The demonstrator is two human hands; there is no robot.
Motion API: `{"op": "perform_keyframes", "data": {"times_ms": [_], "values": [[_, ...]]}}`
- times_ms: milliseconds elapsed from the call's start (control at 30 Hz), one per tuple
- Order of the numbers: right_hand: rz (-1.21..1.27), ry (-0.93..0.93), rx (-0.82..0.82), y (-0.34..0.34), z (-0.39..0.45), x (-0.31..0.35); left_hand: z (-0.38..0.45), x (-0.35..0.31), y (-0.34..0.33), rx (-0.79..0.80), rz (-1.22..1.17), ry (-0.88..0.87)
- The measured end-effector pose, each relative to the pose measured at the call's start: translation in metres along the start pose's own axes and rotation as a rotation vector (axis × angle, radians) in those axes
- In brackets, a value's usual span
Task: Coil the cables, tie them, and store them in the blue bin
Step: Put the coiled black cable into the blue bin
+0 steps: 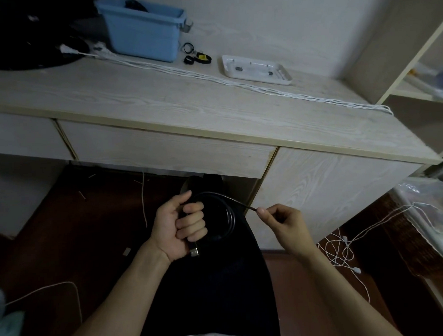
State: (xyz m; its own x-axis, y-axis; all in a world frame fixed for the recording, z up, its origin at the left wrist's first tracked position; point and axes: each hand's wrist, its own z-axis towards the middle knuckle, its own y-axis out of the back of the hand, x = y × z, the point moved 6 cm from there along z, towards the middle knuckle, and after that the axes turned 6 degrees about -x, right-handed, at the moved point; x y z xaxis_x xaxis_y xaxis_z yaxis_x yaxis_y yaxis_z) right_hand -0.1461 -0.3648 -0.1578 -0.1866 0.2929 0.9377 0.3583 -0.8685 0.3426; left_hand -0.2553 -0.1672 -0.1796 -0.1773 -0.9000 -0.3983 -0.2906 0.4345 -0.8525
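From the head view, the black cable (228, 215) blends into the dark lap, so its loops are hard to count. The left hand (178, 223) grips the coil in a fist, USB plug (194, 251) poking out at 6 o'clock. The right hand (284, 222) pinches the free end at 3 o'clock. The blue bin (145, 32) sits at 11 o'clock on the desk (163, 102), its contents dark and unclear.

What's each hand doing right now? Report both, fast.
Left hand: closed, gripping the coiled black cable.
Right hand: closed, pinching the cable's loose end.
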Motion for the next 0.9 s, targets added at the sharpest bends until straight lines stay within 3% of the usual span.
{"op": "perform_keyframes", "data": {"times_ms": [100, 233, 300, 400, 500, 600, 700, 833, 900], "values": [[-0.096, -0.009, 0.025, 0.0, -0.001, -0.007, 0.002, -0.005, 0.0, -0.041, -0.169, -0.104], [-0.39, 0.126, 0.211, -0.023, -0.013, -0.004, 0.009, -0.016, 0.01, -0.155, -0.345, -0.216], [-0.551, 0.217, 0.34, -0.039, -0.021, 0.0, 0.01, -0.02, 0.016, -0.204, -0.351, -0.264], [-0.567, 0.263, 0.538, -0.058, -0.033, 0.003, 0.008, -0.022, 0.016, -0.255, -0.311, -0.316], [-0.539, 0.292, 0.59, -0.066, -0.04, 0.01, 0.007, -0.02, 0.011, -0.298, -0.246, -0.339], [-0.512, 0.33, 0.611, -0.074, -0.049, 0.017, 0.01, -0.012, 0.004, -0.301, -0.079, -0.331], [-0.474, 0.482, 0.564, -0.076, -0.053, 0.031, 0.012, -0.002, -0.001, -0.338, 0.249, -0.385], [-0.381, 0.595, 0.354, -0.063, -0.046, 0.041, 0.008, 0.014, -0.006, -0.333, 0.975, -0.308], [-0.366, 0.618, 0.245, -0.054, -0.043, 0.043, 0.007, 0.022, -0.007, -0.283, 1.141, -0.235]]}}
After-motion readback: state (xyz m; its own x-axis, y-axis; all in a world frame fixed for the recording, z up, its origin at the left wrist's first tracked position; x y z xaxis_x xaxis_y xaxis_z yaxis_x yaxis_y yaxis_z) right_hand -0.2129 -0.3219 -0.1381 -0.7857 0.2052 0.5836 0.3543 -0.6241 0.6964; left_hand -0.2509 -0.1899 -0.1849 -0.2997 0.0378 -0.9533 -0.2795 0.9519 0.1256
